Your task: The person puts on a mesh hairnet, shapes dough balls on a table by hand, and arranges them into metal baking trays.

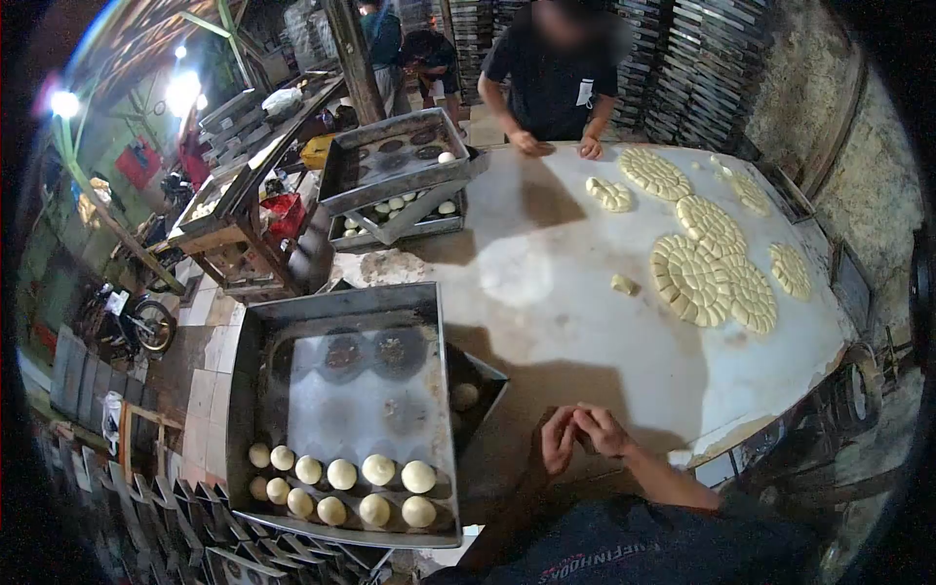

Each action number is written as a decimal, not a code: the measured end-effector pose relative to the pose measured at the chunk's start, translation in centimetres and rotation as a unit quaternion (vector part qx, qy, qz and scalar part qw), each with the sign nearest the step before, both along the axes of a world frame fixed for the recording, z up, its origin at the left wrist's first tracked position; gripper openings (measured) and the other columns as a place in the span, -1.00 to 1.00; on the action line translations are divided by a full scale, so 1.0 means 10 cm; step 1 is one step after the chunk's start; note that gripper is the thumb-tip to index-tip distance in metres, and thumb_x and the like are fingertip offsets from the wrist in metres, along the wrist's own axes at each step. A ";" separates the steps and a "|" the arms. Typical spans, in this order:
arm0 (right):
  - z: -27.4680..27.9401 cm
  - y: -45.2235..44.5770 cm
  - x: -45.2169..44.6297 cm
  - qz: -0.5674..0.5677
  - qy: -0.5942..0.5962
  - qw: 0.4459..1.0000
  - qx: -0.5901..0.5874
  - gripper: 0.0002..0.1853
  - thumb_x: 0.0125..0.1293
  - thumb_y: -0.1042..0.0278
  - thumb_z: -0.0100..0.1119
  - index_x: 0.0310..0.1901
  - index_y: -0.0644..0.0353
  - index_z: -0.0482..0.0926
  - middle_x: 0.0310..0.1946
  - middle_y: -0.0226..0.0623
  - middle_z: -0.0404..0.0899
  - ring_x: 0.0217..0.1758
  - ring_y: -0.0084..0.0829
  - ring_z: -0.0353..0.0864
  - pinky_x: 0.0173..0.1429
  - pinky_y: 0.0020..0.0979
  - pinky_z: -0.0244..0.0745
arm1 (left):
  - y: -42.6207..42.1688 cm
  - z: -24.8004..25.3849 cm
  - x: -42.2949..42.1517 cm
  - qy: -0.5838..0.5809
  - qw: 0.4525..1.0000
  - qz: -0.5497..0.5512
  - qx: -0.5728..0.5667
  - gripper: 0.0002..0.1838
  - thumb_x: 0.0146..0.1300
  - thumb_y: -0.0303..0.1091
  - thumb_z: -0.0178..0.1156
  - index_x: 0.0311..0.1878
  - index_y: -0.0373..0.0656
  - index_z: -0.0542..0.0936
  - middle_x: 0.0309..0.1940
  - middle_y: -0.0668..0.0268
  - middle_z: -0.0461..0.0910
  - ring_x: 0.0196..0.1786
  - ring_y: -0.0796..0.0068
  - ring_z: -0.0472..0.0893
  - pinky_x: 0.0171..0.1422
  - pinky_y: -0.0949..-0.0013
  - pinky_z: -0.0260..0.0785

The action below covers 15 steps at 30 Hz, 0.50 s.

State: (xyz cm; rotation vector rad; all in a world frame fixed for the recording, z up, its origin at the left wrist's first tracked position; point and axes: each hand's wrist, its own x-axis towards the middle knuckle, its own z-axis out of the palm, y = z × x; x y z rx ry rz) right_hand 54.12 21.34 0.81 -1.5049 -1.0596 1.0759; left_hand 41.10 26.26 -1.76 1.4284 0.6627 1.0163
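Note:
My left hand (557, 440) and my right hand (604, 430) are close together over the near edge of the pale table (546, 341). Their fingers are curled towards each other, and whatever they hold, if anything, is hidden. To their left is a large metal tray (441, 390) with two rows of round dough balls (341, 475) along its near side. A small dough piece (625, 285) lies alone on the table. Beyond it, at the right, scored dough rounds (690, 280) lie flat, some touching or overlapping.
Across the table stands a co-worker (554, 78), hands near its far edge. Stacked trays (390, 161) with dough balls sit at the table's far left. A wooden bench (239, 234) and a motorcycle (146, 322) are further left. Metal trays are piled behind the co-worker.

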 end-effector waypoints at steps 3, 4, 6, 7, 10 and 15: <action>-0.01 -0.14 0.31 -0.037 -0.070 0.995 0.055 -0.64 0.49 0.13 0.03 -0.31 0.29 0.52 -0.55 -0.39 0.44 -0.45 -0.55 0.36 -0.32 -0.36 0.36 | -0.02 0.42 0.29 0.017 1.000 0.005 0.005 -0.79 0.45 -0.32 0.10 0.06 -0.16 0.56 -0.14 0.16 0.63 -0.16 0.27 0.65 -0.04 0.26 0.49; 0.10 -0.20 0.49 -0.046 -0.118 0.990 0.065 -0.66 0.49 0.16 0.02 -0.30 0.30 0.54 -0.53 -0.38 0.48 -0.45 -0.56 0.37 -0.34 -0.37 0.35 | -0.02 0.53 0.41 0.105 0.994 -0.030 0.022 -0.78 0.44 -0.32 0.10 0.05 -0.19 0.55 -0.12 0.11 0.63 -0.13 0.20 0.65 -0.03 0.22 0.49; 0.33 -0.32 0.79 -0.090 -0.239 0.961 0.108 -0.70 0.43 0.28 0.08 -0.40 0.33 0.48 -0.60 -0.19 0.43 -0.56 -0.35 0.40 -0.43 -0.27 0.33 | -0.08 0.59 0.74 0.239 0.961 -0.072 0.115 -0.79 0.42 -0.31 0.09 -0.04 -0.25 0.53 -0.17 -0.03 0.61 -0.11 -0.07 0.63 -0.05 0.09 0.47; 0.29 -0.40 0.99 -0.091 -0.233 0.961 0.114 -0.70 0.43 0.28 0.08 -0.40 0.33 0.48 -0.60 -0.19 0.43 -0.56 -0.35 0.40 -0.43 -0.27 0.33 | -0.16 0.52 0.95 0.245 0.960 -0.069 0.120 -0.79 0.42 -0.31 0.09 -0.04 -0.25 0.53 -0.17 -0.03 0.61 -0.11 -0.07 0.63 -0.05 0.09 0.47; -0.06 -0.65 1.69 -0.164 -0.337 0.916 0.143 -0.67 0.43 0.24 0.02 -0.45 0.29 0.37 -0.59 0.00 0.37 -0.51 0.02 0.45 -0.40 -0.14 0.33 | -0.37 0.42 1.48 0.205 0.942 -0.180 0.195 -0.77 0.45 -0.26 0.02 -0.10 -0.26 0.49 -0.28 0.01 0.57 -0.22 -0.12 0.60 -0.13 0.01 0.44; -0.22 -0.82 2.18 -0.235 -0.211 0.946 0.073 -0.78 0.38 0.30 0.09 -0.33 0.26 0.39 -0.37 -0.12 0.46 -0.36 -0.15 0.53 -0.30 -0.18 0.41 | 0.27 0.47 1.84 0.367 0.910 -0.068 0.183 -0.61 0.49 -0.06 -0.02 0.06 -0.20 0.53 0.04 -0.06 0.50 0.02 -0.08 0.58 0.08 0.03 0.46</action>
